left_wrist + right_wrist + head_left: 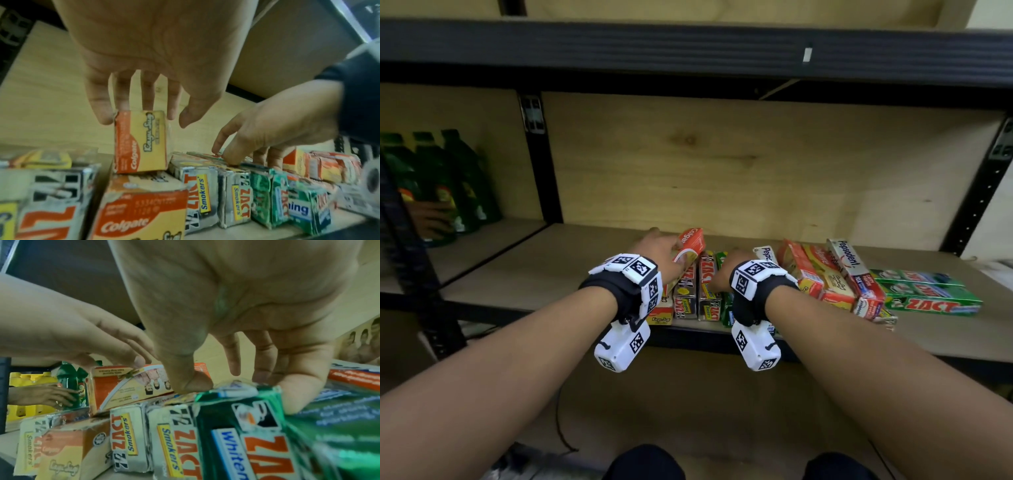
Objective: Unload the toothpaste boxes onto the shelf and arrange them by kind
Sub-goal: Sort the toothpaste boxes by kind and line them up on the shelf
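Note:
On the wooden shelf (517, 270) my left hand (659, 248) (156, 116) holds an orange-and-yellow Colgate box (691, 241) (141, 142) (131, 386) by its far end. The box is tilted up and its near end rests on another Colgate box (141, 211). Two silver Zact Smokers boxes (707, 287) (202, 194) (127, 438) stand on edge to its right. My right hand (724, 270) (226, 379) (257, 138) pinches the top of a green Zact box (236, 410) (265, 194) (726, 310) beside them, thumb on its left, fingers on its right.
To the right lies a loose pile of Colgate boxes (804, 270), a Pepsodent box (854, 270) and flat green Zact boxes (928, 294). Green bottles (441, 185) stand in the left bay, where another person's hand (431, 219) reaches in. A black upright (541, 154) divides the bays.

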Action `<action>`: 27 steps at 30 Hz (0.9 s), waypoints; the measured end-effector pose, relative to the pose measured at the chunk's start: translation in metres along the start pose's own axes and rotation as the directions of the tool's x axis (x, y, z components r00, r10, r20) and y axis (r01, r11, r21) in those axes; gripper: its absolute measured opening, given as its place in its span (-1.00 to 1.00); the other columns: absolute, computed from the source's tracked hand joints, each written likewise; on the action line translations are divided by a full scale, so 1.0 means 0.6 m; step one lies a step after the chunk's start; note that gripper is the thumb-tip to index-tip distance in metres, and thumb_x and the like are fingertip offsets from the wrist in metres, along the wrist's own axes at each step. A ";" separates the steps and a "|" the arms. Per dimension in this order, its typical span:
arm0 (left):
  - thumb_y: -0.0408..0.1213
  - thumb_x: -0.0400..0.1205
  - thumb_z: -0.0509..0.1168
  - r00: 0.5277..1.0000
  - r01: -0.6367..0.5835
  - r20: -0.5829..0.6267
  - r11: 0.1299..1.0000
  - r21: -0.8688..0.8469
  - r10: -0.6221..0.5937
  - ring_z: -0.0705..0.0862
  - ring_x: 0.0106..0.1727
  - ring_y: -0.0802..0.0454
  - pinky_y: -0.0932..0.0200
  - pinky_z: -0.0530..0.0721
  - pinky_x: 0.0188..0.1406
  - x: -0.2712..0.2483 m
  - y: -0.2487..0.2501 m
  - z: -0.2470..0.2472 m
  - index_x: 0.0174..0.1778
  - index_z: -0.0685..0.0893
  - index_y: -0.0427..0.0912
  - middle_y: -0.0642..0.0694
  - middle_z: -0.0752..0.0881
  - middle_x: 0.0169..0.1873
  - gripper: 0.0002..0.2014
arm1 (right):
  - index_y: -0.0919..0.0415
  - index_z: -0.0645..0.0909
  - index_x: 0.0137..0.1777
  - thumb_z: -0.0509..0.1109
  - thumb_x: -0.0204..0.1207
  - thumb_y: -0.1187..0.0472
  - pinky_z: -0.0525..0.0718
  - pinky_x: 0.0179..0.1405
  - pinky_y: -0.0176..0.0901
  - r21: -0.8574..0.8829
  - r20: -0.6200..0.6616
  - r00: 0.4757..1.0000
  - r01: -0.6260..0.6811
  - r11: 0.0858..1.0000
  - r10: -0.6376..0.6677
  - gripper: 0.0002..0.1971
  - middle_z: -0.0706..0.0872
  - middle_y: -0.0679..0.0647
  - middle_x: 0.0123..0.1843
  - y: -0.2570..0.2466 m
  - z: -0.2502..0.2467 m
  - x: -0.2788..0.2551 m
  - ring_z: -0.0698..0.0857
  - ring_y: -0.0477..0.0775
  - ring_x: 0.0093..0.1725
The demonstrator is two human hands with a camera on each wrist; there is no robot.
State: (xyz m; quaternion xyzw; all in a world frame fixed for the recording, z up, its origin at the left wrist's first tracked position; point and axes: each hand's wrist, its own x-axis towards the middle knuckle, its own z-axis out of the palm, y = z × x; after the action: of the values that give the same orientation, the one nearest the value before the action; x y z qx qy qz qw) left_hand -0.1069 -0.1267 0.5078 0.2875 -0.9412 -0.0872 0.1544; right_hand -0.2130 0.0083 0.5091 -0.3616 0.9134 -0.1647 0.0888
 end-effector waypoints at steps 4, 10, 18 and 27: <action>0.07 0.56 0.32 0.996 -0.046 -0.079 0.999 0.010 0.047 0.55 0.23 -0.11 -0.06 0.62 0.24 -0.003 0.009 -0.012 0.21 0.62 0.12 -0.05 0.56 0.22 -0.68 | 0.27 0.58 0.39 0.52 0.47 0.06 0.57 0.24 0.01 0.037 0.014 0.999 -0.037 0.999 0.036 -0.48 0.60 0.26 0.39 -0.004 -0.020 -0.003 0.58 0.30 0.38; -0.08 0.62 0.28 0.999 0.013 -0.040 0.961 -0.275 -0.025 0.77 -0.12 -0.01 0.11 0.78 -0.11 0.002 0.046 -0.031 0.12 0.70 0.08 -0.01 0.73 0.02 -0.80 | 0.17 0.67 -0.23 0.55 0.23 -0.14 0.69 -0.27 -0.10 0.030 -0.007 0.996 -0.090 0.996 0.090 -0.63 0.76 0.13 -0.20 -0.006 -0.088 -0.013 0.72 0.14 -0.28; -0.13 0.74 0.22 0.923 0.379 0.359 0.459 -0.803 -0.134 0.78 0.01 -0.34 -0.25 0.79 -0.03 -0.009 0.105 -0.014 0.24 0.54 -0.16 -0.31 0.65 0.25 -0.76 | 0.31 0.55 0.33 0.51 0.49 0.17 0.73 -0.09 0.50 0.474 0.018 0.999 -0.049 0.879 0.046 -0.55 0.68 0.38 0.24 0.011 -0.120 -0.055 0.75 0.30 -0.01; -0.21 0.76 0.19 0.911 0.412 0.406 0.114 -0.904 -0.073 0.75 -0.11 -0.23 -0.26 0.74 -0.17 -0.012 0.105 0.011 0.51 0.41 -0.14 -0.26 0.71 0.04 -0.62 | 0.14 0.44 0.26 0.47 0.52 0.27 0.80 -0.15 0.32 0.622 0.034 0.997 -0.075 0.779 0.069 -0.63 0.68 0.26 0.09 0.020 -0.108 -0.071 0.70 0.21 -0.16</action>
State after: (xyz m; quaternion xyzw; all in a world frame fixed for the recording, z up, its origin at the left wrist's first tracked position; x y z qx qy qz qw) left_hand -0.1361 -0.0707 0.5158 0.2554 -0.6081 -0.7342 0.1609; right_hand -0.2080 0.0611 0.5668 -0.2775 0.8207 -0.4516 0.2135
